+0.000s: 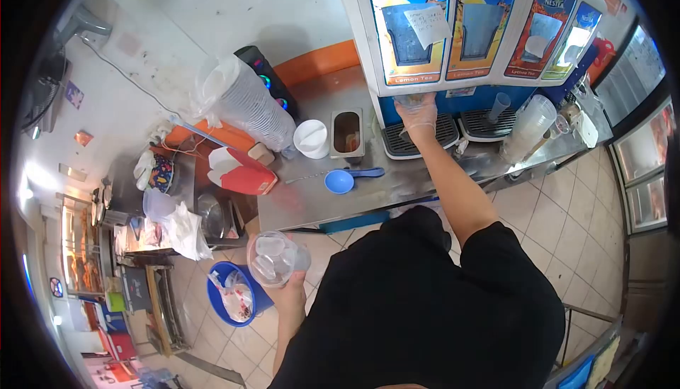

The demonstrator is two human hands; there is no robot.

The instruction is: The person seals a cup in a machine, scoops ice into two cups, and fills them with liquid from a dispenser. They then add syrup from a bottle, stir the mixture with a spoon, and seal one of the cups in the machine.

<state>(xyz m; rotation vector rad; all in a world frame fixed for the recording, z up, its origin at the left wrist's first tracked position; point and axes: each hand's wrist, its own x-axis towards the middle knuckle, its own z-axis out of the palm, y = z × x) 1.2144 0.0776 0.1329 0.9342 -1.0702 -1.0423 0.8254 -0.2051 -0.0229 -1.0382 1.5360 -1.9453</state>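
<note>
My left hand (290, 293) is wrapped around a clear plastic cup (275, 260) with ice cubes inside, held low in front of the counter's edge. My right hand (419, 114) reaches up beneath the lemon tea panel of the white Nestea drink dispenser (489, 81). A clear glove seems to cover it. Its fingers curl around something just under the machine, mostly hidden by the hand and the dispenser's lower edge. Below that hand lies a black drip tray (439, 137).
On the steel counter (319, 201) are a blue scoop (340, 181), a white tub (312, 139), a metal container (347, 137), a red-and-white carton (241, 171) and tall cup stacks (248, 102). A blue bin (262, 298) stands on the tiled floor.
</note>
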